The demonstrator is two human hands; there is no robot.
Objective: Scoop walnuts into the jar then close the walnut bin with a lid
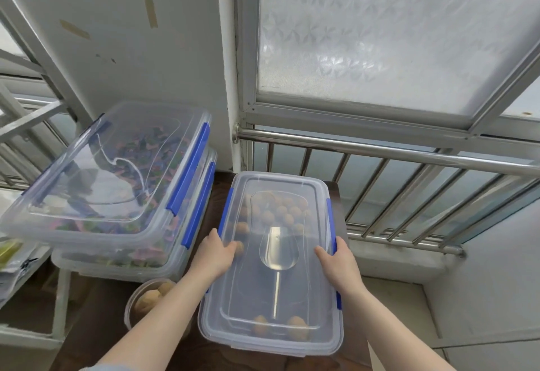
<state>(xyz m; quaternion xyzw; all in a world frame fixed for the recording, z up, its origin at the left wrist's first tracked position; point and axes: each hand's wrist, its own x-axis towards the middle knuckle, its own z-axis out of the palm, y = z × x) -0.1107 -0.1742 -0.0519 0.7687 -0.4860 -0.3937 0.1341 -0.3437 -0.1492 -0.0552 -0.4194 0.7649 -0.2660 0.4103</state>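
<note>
The clear walnut bin (271, 341) stands on a dark table in front of me, and its clear lid (292, 189) with blue clips lies on top. Walnuts (280, 210) and a metal scoop (279, 249) show through the lid. My left hand (214, 253) holds the lid's left edge, thumb on top. On the right edge, my right hand (336, 262) grips beside a blue clip. The jar (152, 300) with walnuts in it stands to the bin's left, partly hidden under my left forearm.
Two stacked clear bins (117, 183) with blue clips, holding colourful contents, sit to the left. A metal railing (394, 154) and a frosted window lie behind the table. A white rack (32, 335) stands at the lower left.
</note>
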